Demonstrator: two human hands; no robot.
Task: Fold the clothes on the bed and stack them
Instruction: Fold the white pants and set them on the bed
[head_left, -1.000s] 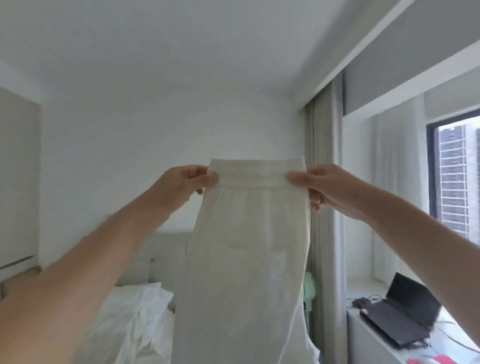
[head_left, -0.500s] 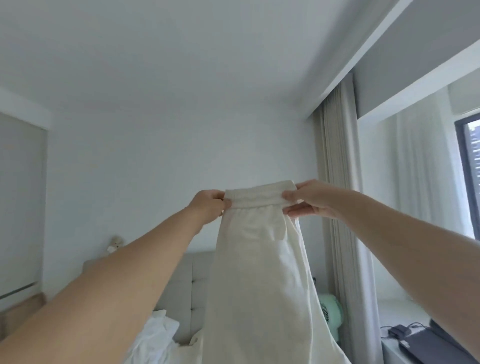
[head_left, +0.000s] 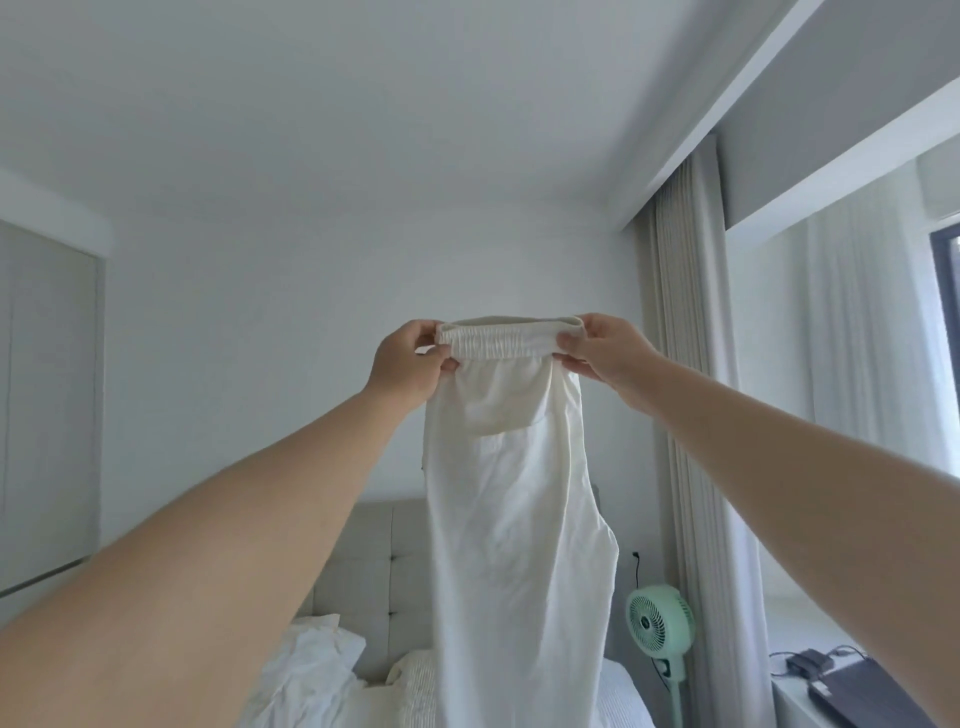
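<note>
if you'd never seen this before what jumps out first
Dead centre, a pair of cream-white fabric trousers hangs full length, pinched at its elastic waistband by the left hand and the right hand, arms raised. Lower right, a mint-green round fan stands by the beige curtain.

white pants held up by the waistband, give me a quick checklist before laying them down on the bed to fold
1. Left hand pinches its waistband corner: ok.
2. Right hand pinches the other corner: ok.
3. Waistband level and spread between the hands: ok.
4. White pants hang straight, untwisted: ok as far as visible; the hems are out of view.
5. Room on the bed: cannot tell, the pants hide most of it, and a crumpled white sheet lies to the left.
</note>
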